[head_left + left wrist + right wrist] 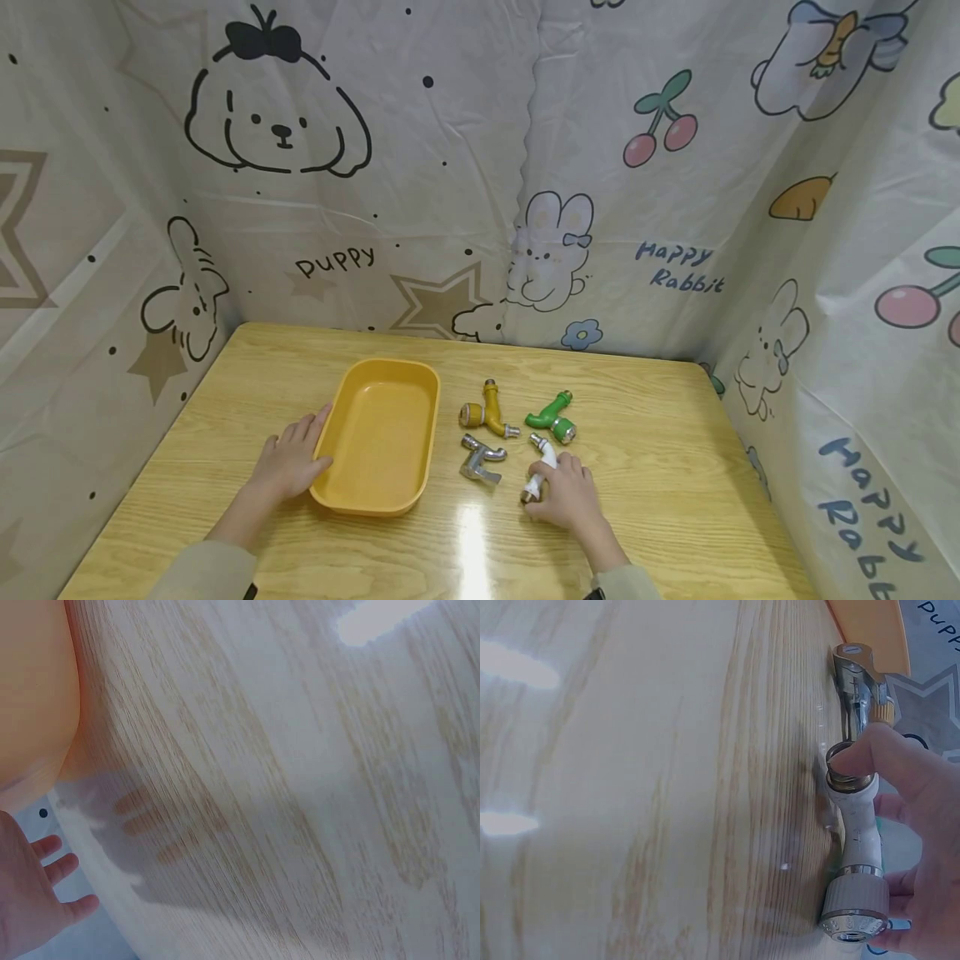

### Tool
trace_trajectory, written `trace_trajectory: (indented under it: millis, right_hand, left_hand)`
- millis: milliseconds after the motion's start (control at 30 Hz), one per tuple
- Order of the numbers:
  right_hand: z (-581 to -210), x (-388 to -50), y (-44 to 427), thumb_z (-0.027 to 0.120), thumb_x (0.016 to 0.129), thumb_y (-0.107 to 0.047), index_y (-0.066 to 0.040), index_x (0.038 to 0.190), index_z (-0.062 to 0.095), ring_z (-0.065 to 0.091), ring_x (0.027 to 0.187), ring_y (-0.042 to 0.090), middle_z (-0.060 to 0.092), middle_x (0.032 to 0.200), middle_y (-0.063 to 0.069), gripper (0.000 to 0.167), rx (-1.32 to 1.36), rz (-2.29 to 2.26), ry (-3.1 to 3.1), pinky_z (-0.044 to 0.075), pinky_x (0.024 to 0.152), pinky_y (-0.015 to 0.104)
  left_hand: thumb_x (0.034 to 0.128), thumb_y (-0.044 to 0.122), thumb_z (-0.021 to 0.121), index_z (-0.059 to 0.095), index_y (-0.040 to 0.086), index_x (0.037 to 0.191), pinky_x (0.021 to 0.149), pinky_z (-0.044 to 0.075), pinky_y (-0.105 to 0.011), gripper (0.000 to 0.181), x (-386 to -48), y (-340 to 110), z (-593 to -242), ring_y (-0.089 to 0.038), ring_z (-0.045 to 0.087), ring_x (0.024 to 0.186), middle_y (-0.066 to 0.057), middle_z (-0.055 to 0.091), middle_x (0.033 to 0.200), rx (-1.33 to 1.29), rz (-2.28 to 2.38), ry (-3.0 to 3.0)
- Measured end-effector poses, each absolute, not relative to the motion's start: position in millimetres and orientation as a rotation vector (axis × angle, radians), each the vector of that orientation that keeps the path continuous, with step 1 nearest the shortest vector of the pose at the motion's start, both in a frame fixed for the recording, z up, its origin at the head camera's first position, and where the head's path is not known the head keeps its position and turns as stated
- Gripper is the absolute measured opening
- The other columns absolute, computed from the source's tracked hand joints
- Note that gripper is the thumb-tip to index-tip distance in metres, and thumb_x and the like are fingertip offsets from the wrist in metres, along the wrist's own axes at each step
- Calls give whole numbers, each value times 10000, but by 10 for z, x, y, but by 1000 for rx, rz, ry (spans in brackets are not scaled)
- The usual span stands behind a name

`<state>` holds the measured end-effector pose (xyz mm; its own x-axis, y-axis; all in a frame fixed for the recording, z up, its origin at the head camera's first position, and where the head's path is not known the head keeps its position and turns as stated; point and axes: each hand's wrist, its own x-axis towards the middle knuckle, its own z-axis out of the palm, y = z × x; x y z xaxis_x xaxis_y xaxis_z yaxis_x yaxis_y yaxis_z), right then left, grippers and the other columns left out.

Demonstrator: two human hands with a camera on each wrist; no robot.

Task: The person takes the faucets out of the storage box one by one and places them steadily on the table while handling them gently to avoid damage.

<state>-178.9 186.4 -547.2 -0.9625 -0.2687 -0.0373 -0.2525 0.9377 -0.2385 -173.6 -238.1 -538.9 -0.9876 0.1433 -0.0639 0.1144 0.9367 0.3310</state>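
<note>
My left hand [288, 458] rests against the left side of a yellow plastic tray [318, 492], fingers extended along its outer wall and thumb at the rim. A white tap [549, 454] with metal ends lies under my right hand [572, 497], which grips it. The right wrist view shows the thumb on the threaded end of that white tap [861, 832], with the other fingers behind it. Left of it lies a silver tap [478, 460] with a lever. Farther back are a yellow tap [492, 410] and a green tap [553, 414].
The wooden table [675, 467] carries the tray left of the taps. Printed cloth [450, 167] hangs behind the table and along both sides. Light glares off the tabletop near the front middle.
</note>
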Motion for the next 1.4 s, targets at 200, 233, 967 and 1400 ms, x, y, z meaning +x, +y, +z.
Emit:
trace_trajectory:
  millis: [200, 233, 967, 1400]
  right_hand:
    - [-5466, -1788, 1865, 751, 573, -401, -240, 1022, 642, 446, 938, 294, 490, 1028, 147, 488, -426, -336, 3020, 388, 820, 496]
    - [-5466, -1787, 1865, 751, 573, -400, -239, 1024, 642, 446, 939, 296, 490, 1031, 150, 491, -428, -335, 3020, 387, 820, 498]
    - [-5410, -1812, 1854, 751, 636, -371, -194, 1124, 608, 437, 1030, 340, 476, 1091, 160, 539, -420, -337, 2912, 347, 898, 551]
    - [-5348, -1816, 1937, 756, 677, -441, -170, 1228, 557, 393, 1183, 425, 445, 1256, 249, 646, -424, -448, 2843, 268, 978, 591]
  left_hand:
    - [881, 301, 517, 58, 101, 1468, 927, 209, -696, 771, -1734, -2376, -5387, -482, 291, 1233, -287, 284, 1385, 203, 504, 2997]
    - [880, 299, 517, 61, 98, 1467, 926, 210, -697, 770, -1735, -2375, -5388, -484, 291, 1232, -288, 285, 1384, 204, 505, 2997]
    - [858, 289, 528, 102, 72, 1459, 925, 217, -690, 768, -1764, -2383, -5388, -476, 292, 1234, -274, 299, 1378, 215, 494, 3014]
    - [784, 213, 565, 176, 6, 1431, 928, 199, -692, 783, -1841, -2334, -5301, -479, 274, 1230, -285, 291, 1367, 210, 547, 3002]
